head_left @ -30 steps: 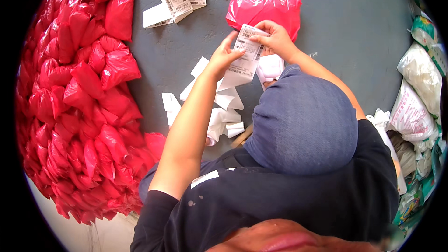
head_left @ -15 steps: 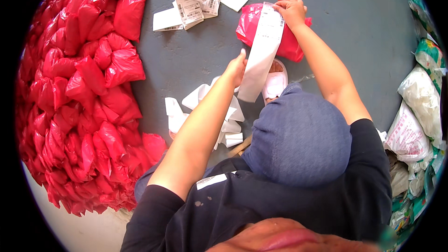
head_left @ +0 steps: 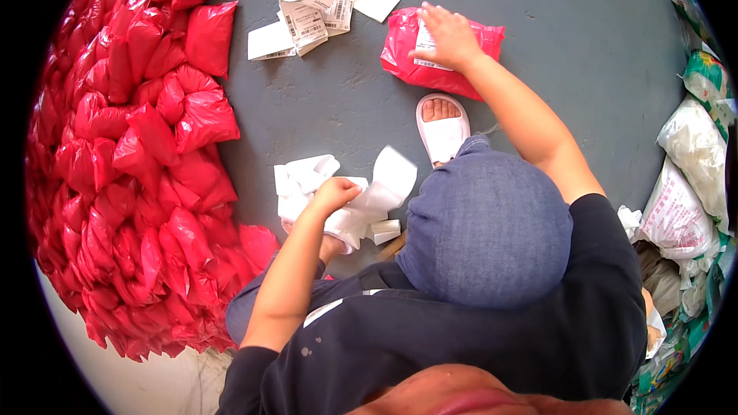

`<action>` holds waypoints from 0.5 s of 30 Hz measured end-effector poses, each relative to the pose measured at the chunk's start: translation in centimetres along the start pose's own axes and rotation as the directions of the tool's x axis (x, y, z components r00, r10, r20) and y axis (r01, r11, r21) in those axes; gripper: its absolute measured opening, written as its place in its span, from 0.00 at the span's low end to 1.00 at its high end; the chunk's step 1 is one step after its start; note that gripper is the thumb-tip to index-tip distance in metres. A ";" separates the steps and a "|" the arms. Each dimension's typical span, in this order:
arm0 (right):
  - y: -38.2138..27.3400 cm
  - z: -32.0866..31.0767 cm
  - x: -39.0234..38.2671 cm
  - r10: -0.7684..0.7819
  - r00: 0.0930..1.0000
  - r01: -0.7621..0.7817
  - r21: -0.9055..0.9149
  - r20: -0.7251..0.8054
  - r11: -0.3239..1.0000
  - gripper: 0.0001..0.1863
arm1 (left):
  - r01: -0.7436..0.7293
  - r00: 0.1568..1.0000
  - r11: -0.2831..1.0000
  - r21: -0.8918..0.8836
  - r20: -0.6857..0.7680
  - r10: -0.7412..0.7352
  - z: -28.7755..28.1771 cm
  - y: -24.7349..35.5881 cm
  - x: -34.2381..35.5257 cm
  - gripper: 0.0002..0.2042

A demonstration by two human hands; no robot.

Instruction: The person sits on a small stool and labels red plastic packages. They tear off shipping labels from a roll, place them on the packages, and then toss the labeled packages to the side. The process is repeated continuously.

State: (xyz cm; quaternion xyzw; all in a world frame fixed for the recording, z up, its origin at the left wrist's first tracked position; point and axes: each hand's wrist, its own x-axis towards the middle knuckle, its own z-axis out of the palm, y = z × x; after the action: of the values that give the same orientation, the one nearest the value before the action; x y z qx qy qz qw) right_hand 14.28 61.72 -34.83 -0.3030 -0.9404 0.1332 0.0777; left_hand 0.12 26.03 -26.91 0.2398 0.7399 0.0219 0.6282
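Two hands were at work, well apart. The right hand (head_left: pixel 452 37) lay palm down with fingers spread over a white label (head_left: pixel 424 40) on a red parcel (head_left: pixel 453 83). Its grip was slack, flattened over the label rather than closed around anything. The parcel rested on the grey floor (head_left: pixel 584 46), just beyond the pink shoe (head_left: pixel 443 131); its plastic was creased and bulging.

The left hand (head_left: pixel 335 196) was low among loose white strips (head_left: pixel 392 180), fingers curled in. One strip curved up just beside its fingertips; whether that grip had hold of it could not be told.

Principal risk, in my judgement: a wrinkled or lifting label, caused by soft, uneven plastic beneath it. Part of the label was hidden by the right hand, so full contact at the edges could not be confirmed. A fold across the print would have made it hard to read. Heavy pressing was a lesser concern, as the thin plastic might have split.

Secondary risks: the strips lay loose near the feet and could have caught underfoot or clung to the left hand. Printed slips (head_left: pixel 304 21) lay just beside the parcel, unweighted; a careless sweep of the right arm could have scattered or muddled them.
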 end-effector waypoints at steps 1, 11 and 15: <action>1.0 -0.2 0.3 0.018 0.997 -0.011 0.098 -0.072 0.995 0.39 | -0.094 0.995 0.995 -0.042 -0.047 0.092 -0.8 0.0 -2.0 0.13; 0.5 -6.6 -4.7 0.260 0.779 -0.627 0.715 0.571 0.311 0.14 | -0.518 0.675 0.855 0.037 -0.596 0.435 -4.8 2.2 -18.8 0.10; -8.3 -14.4 -6.5 -0.434 0.599 -0.398 0.720 0.673 0.569 0.16 | -0.481 0.660 0.876 0.045 -0.639 0.395 -3.9 2.7 -23.3 0.12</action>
State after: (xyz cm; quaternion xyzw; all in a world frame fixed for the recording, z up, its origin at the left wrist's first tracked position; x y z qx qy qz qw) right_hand 18.24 54.36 -19.10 -0.1248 -0.6952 0.6730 -0.2195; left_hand -0.40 20.56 -3.81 0.3486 0.8234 0.2988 0.3335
